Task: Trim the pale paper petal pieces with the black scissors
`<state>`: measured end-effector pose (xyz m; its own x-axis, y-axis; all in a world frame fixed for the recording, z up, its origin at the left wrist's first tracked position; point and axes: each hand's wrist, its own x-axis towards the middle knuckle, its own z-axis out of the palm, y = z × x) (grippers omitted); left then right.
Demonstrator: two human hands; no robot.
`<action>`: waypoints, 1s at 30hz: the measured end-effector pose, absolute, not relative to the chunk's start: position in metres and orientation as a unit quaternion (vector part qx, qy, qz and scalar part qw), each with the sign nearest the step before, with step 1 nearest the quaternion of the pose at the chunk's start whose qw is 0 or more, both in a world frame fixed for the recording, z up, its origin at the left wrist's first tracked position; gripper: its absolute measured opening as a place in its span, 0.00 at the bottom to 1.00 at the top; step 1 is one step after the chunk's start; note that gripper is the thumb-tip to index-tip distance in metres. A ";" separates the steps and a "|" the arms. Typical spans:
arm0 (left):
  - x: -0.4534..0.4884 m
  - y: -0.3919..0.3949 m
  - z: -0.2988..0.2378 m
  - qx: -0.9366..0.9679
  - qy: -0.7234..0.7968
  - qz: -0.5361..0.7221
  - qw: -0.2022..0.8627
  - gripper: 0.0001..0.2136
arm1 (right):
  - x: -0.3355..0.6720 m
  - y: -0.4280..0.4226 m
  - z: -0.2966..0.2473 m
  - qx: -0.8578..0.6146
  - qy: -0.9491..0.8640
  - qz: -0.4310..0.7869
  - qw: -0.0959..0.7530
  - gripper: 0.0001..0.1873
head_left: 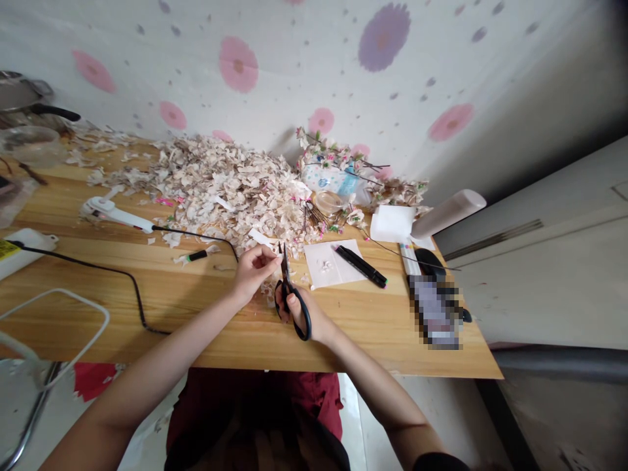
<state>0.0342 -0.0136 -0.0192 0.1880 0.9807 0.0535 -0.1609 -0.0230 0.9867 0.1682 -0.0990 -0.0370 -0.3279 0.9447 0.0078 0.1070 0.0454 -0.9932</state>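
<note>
My right hand (298, 313) is shut on black-handled scissors (294, 307), their closed blades pointing up and away from me. My left hand (254, 273) pinches a small pale scrap (275, 259) right beside the blades, and my fingers hide most of it. Just beyond both hands rises a large heap of pale fabric petals (220, 190). A sheet of white paper (326, 263) with a few petal bits lies to the right of the scissors. Two black marker pens (360, 265) rest on its edge.
The wooden table (161, 314) ends close to me. On it are a white glue gun (112, 213) with a black cord, a power strip (24, 252), artificial blossom sprigs (326, 157), a clear cup (328, 203), a black mouse (429, 261) and a pixelated phone (434, 311).
</note>
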 end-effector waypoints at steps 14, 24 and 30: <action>0.034 -0.013 -0.020 0.507 0.403 0.488 0.585 0.16 | 0.169 -0.098 -0.035 -0.425 -0.600 0.554 0.390 0.34; 0.029 -0.010 -0.019 0.513 0.388 0.464 0.609 0.16 | 0.169 -0.098 -0.034 -0.422 -0.606 0.557 0.380 0.36; 0.025 -0.005 -0.026 0.515 0.357 0.445 0.640 0.15 | 0.172 -0.099 -0.026 -0.427 -0.618 0.547 0.370 0.36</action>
<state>0.0245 -0.0051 -0.0258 0.3495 0.9369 0.0018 -0.2014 0.0733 0.9768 0.1719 -0.0993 -0.0257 -0.3620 0.9321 -0.0099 0.1237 0.0375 -0.9916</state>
